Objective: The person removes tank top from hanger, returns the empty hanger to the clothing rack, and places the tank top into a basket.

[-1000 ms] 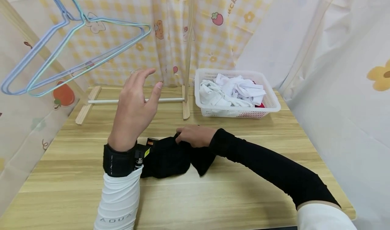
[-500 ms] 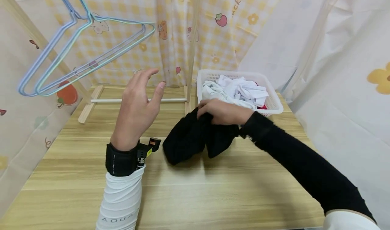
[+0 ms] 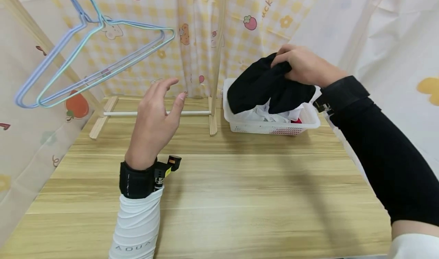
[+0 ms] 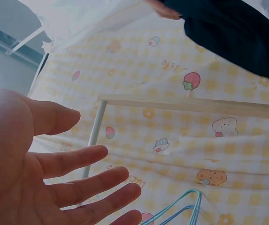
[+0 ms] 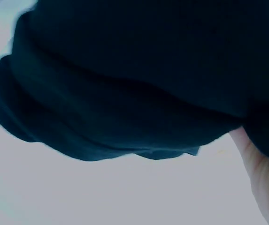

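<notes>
My right hand (image 3: 303, 65) pinches a bunched black cloth garment (image 3: 260, 84) and holds it over the white plastic basket (image 3: 274, 128). The garment hangs in two lobes; its exact kind cannot be told. In the right wrist view the dark fabric (image 5: 125, 93) fills most of the picture, with part of the hand at the lower right. White clothes (image 3: 271, 116) show in the basket below, with a bit of red among them. My left hand (image 3: 154, 122) is raised above the table, fingers spread and relaxed, holding nothing; its palm and fingers are plain in the left wrist view.
Two wire hangers (image 3: 103, 57), blue and mint green, hang at the upper left. A wooden rack with an upright post (image 3: 217, 61) and a low white bar (image 3: 123, 114) stands at the table's back. Curtains surround the wooden table (image 3: 240, 198).
My right hand has lifted the black garment off the table and carried it back and rightward over the basket. The left hand has stayed nearly still.
</notes>
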A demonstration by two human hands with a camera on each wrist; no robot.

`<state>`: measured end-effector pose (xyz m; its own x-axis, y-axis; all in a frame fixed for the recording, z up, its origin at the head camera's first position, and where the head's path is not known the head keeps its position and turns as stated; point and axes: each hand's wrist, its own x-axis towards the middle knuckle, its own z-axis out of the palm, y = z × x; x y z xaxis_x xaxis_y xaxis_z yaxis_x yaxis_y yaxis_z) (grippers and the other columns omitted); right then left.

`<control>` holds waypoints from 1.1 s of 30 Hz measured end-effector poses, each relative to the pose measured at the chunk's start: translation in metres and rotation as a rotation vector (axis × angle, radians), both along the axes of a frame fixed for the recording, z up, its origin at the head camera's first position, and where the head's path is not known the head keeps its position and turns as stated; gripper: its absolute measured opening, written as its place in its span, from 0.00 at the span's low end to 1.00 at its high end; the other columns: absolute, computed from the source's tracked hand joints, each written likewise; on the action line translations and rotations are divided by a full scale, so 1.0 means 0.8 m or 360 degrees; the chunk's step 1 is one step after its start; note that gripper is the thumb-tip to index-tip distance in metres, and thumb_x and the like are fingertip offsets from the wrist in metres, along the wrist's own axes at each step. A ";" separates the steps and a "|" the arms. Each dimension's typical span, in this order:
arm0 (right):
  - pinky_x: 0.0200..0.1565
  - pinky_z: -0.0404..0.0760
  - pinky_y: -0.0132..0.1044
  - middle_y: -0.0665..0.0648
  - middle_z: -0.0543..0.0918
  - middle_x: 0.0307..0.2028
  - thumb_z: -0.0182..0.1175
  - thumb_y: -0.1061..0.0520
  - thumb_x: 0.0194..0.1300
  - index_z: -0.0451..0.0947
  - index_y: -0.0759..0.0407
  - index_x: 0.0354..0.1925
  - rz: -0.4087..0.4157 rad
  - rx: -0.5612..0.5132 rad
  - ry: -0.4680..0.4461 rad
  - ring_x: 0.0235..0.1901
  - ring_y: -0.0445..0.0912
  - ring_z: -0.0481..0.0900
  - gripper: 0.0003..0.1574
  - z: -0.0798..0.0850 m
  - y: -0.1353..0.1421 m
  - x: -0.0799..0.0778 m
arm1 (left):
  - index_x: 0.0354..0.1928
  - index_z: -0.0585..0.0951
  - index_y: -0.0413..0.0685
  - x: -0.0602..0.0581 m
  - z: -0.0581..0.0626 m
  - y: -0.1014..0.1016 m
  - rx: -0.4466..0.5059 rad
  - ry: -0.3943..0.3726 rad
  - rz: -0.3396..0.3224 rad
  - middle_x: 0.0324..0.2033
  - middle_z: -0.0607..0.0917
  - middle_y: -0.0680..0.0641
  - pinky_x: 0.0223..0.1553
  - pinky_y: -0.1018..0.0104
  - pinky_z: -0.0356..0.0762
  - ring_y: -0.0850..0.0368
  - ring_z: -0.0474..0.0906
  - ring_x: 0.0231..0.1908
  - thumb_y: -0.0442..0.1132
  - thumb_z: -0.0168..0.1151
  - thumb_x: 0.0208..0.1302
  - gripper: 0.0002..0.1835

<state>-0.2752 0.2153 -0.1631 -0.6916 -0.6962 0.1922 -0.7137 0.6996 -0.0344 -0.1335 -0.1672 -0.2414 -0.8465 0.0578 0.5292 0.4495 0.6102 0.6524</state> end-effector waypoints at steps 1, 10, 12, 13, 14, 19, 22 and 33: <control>0.63 0.78 0.67 0.76 0.78 0.60 0.64 0.78 0.65 0.85 0.70 0.58 -0.0019 0.0011 0.0005 0.61 0.72 0.76 0.23 -0.003 0.008 -0.007 | 0.75 0.75 0.41 0.000 0.000 0.000 0.0004 -0.0003 -0.0001 0.72 0.78 0.39 0.78 0.41 0.65 0.41 0.69 0.76 0.46 0.57 0.84 0.26; 0.64 0.78 0.66 0.76 0.77 0.57 0.58 0.79 0.66 0.84 0.70 0.56 -0.0177 -0.0027 -0.0001 0.57 0.72 0.78 0.23 -0.086 0.036 -0.063 | 0.75 0.75 0.41 0.001 -0.003 0.006 0.0027 -0.0029 -0.0039 0.71 0.79 0.39 0.74 0.39 0.69 0.40 0.72 0.73 0.46 0.57 0.84 0.26; 0.67 0.77 0.65 0.76 0.76 0.59 0.56 0.80 0.67 0.83 0.71 0.59 -0.0199 -0.0026 -0.0027 0.59 0.73 0.77 0.25 -0.109 0.032 -0.070 | 0.75 0.75 0.41 0.002 -0.004 0.007 0.0021 -0.0036 -0.0043 0.71 0.78 0.38 0.72 0.38 0.71 0.39 0.71 0.73 0.46 0.56 0.84 0.26; 0.68 0.76 0.64 0.77 0.76 0.60 0.56 0.80 0.68 0.83 0.71 0.60 -0.0211 -0.0023 -0.0045 0.60 0.73 0.77 0.25 -0.120 0.029 -0.073 | 0.75 0.75 0.41 0.003 -0.005 0.007 0.0020 -0.0039 -0.0043 0.71 0.78 0.38 0.69 0.38 0.73 0.39 0.72 0.73 0.46 0.56 0.84 0.26; 0.68 0.76 0.64 0.77 0.76 0.60 0.55 0.80 0.68 0.82 0.71 0.61 -0.0222 -0.0016 -0.0064 0.61 0.73 0.76 0.26 -0.131 0.026 -0.075 | 0.75 0.74 0.41 0.003 -0.005 0.007 0.0019 -0.0041 -0.0043 0.71 0.78 0.38 0.68 0.39 0.74 0.39 0.72 0.73 0.46 0.56 0.84 0.26; 0.68 0.75 0.63 0.76 0.74 0.62 0.54 0.77 0.73 0.80 0.71 0.64 -0.0288 0.0099 -0.0209 0.63 0.73 0.75 0.25 -0.169 0.009 -0.079 | 0.76 0.74 0.41 0.006 -0.004 0.008 0.0013 -0.0045 -0.0044 0.72 0.77 0.38 0.62 0.39 0.77 0.39 0.72 0.73 0.47 0.55 0.85 0.26; 0.69 0.75 0.63 0.77 0.73 0.64 0.55 0.72 0.73 0.78 0.71 0.66 -0.0326 0.0214 -0.0325 0.62 0.72 0.76 0.26 -0.182 -0.002 -0.082 | 0.75 0.74 0.41 0.008 -0.003 0.008 0.0014 -0.0050 -0.0041 0.72 0.77 0.39 0.61 0.40 0.78 0.40 0.72 0.73 0.47 0.55 0.85 0.26; 0.80 0.62 0.59 0.76 0.59 0.79 0.49 0.45 0.76 0.65 0.74 0.78 -0.0579 0.0457 -0.0783 0.80 0.65 0.57 0.45 -0.197 -0.036 -0.085 | 0.76 0.74 0.43 0.011 0.000 0.008 0.0001 -0.0092 -0.0043 0.73 0.76 0.40 0.59 0.42 0.81 0.41 0.71 0.73 0.47 0.55 0.85 0.26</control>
<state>-0.3435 0.1861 -0.3206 -0.8515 -0.3786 -0.3627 -0.3795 0.9224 -0.0720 -0.1245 -0.1610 -0.2411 -0.8739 0.0808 0.4794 0.4273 0.5980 0.6781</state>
